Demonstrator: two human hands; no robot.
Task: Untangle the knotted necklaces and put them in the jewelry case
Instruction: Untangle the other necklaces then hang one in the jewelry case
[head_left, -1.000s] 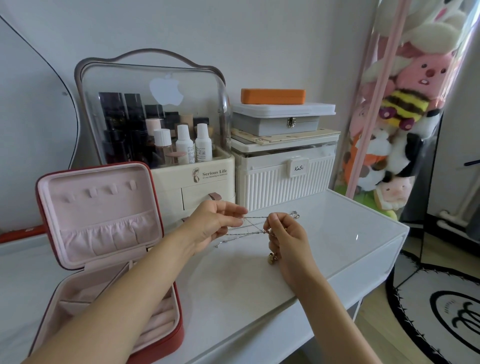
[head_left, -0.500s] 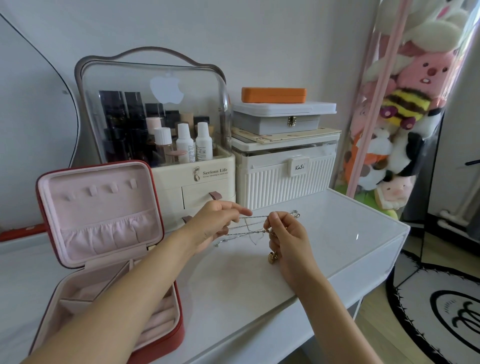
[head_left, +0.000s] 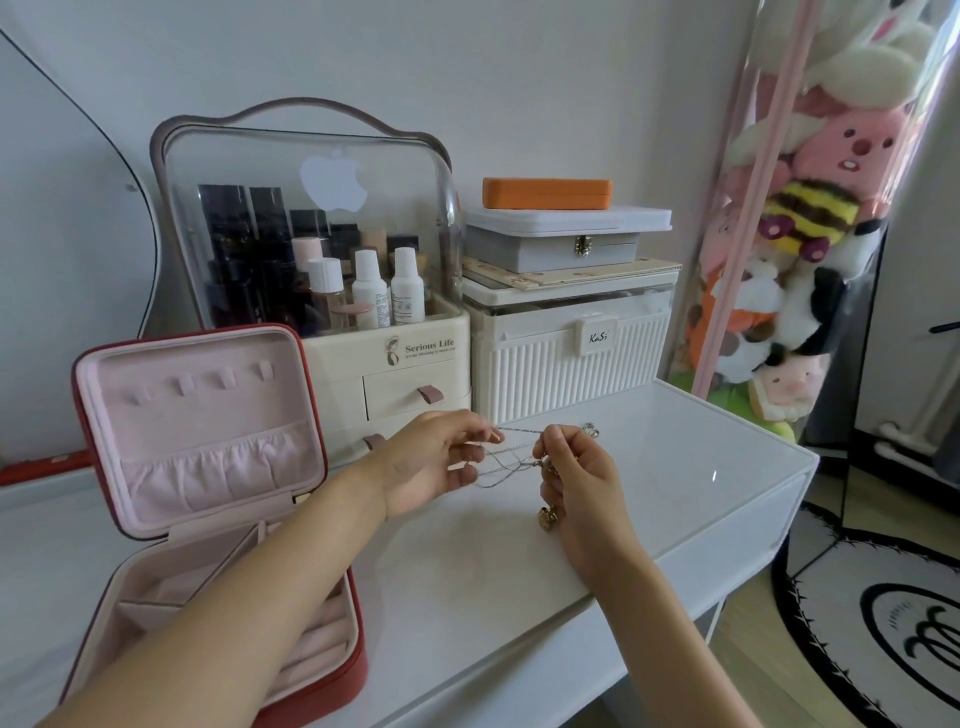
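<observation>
above the middle of the white tabletop (head_left: 675, 467), the two hands sit close together with a tangle of thin silver necklaces (head_left: 511, 460) strung between them. the left hand (head_left: 431, 465) pinches the chains between thumb and forefinger at its fingertips, the other fingers curled below. the right hand (head_left: 582, 483) pinches the other end of the strands, its fingers bent around them; a small silver ring or clasp (head_left: 590, 429) shows just above its knuckles, and a gold pendant (head_left: 547, 518) hangs below its palm, close to the table surface. the chains cross one another in the short gap between the hands, and whether they are knotted there is too fine to tell.

to the near left the red jewelry case (head_left: 208, 493) stands open on the table, its pink-lined lid upright with a gathered pocket and small hooks, the tray compartments below partly hidden by the left forearm.

farther back, against the wall, a clear-domed cosmetics organizer (head_left: 311, 260) holds bottles and tubes. to its right is a ribbed cream storage box (head_left: 571, 353), with a grey latched box (head_left: 566, 239) and an orange case (head_left: 545, 193) stacked on top. at the far right a clear column of plush toys (head_left: 810, 208) rises, and a round black-and-white rug (head_left: 883, 623) lies on the floor.
</observation>
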